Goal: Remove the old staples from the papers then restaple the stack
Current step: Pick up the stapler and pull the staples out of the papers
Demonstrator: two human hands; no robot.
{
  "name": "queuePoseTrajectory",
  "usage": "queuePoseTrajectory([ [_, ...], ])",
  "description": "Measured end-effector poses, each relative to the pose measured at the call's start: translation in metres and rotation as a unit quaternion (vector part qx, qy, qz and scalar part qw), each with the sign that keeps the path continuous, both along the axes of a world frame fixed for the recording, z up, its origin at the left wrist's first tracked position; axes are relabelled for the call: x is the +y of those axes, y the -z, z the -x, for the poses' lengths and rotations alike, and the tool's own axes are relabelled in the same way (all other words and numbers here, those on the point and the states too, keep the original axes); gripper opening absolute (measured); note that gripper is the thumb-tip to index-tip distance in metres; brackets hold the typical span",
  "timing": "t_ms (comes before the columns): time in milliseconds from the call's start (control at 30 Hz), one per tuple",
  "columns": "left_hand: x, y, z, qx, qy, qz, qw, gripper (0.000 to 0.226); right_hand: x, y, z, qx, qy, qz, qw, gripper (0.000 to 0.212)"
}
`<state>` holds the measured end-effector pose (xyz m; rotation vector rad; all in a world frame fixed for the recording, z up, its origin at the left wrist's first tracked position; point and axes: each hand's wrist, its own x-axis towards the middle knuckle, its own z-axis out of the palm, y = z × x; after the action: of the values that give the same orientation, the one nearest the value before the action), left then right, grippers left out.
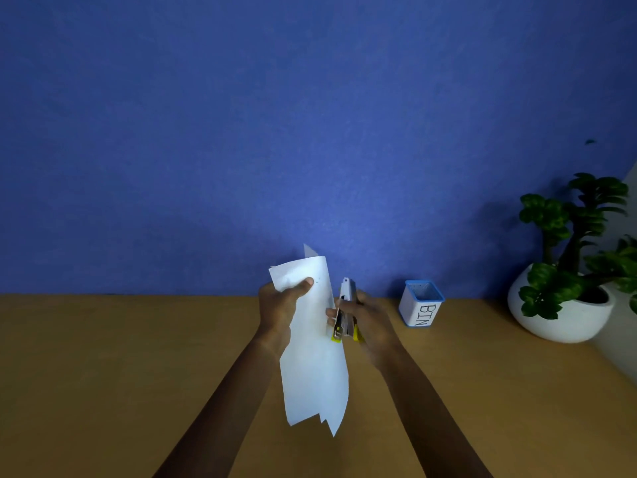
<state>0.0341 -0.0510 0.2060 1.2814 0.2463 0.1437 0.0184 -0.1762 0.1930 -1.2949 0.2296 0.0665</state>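
Observation:
A stack of white papers (312, 360) hangs upright above the wooden table, its sheets fanned out unevenly at the bottom. My left hand (281, 307) grips the stack near its top, thumb across the front sheet. My right hand (367, 320) holds a silver and yellow stapler (345, 313) upright, pressed against the right edge of the papers. A fingertip of that hand touches the paper edge. Whether a staple sits in the papers is too small to tell.
A small white container with a blue rim, labelled BIN (421, 308), stands on the wooden table (120, 357) to the right of my hands. A potted plant in a white bowl (562, 305) sits at the far right. A blue wall rises behind.

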Motion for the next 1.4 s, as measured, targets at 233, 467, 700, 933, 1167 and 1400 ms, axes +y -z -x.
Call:
queuePoseTrajectory([
  [233,-0.002,0.001,0.000,-0.007,-0.004,-0.002,1.000,0.033,0.003,-0.003,-0.001,-0.176,-0.007,0.459,0.871,0.035],
  [467,-0.004,0.002,0.000,-0.015,-0.009,-0.020,1.000,0.040,0.004,-0.005,0.001,-0.187,0.001,0.509,0.840,0.034],
  [700,-0.005,0.003,0.002,-0.028,-0.007,-0.030,0.999,0.037,0.005,-0.010,0.003,-0.185,0.001,0.511,0.840,0.035],
  [933,-0.007,0.003,0.002,-0.046,-0.018,-0.027,0.998,0.023,0.008,-0.012,0.005,-0.190,-0.022,0.538,0.821,0.036],
  [1167,-0.008,0.005,0.002,-0.040,-0.010,-0.027,0.999,0.025,0.009,-0.015,0.005,-0.170,0.006,0.508,0.844,0.036],
  [1400,-0.010,0.003,0.005,-0.039,-0.004,-0.014,0.999,0.023,0.009,-0.017,0.003,-0.168,0.021,0.505,0.846,0.036],
])
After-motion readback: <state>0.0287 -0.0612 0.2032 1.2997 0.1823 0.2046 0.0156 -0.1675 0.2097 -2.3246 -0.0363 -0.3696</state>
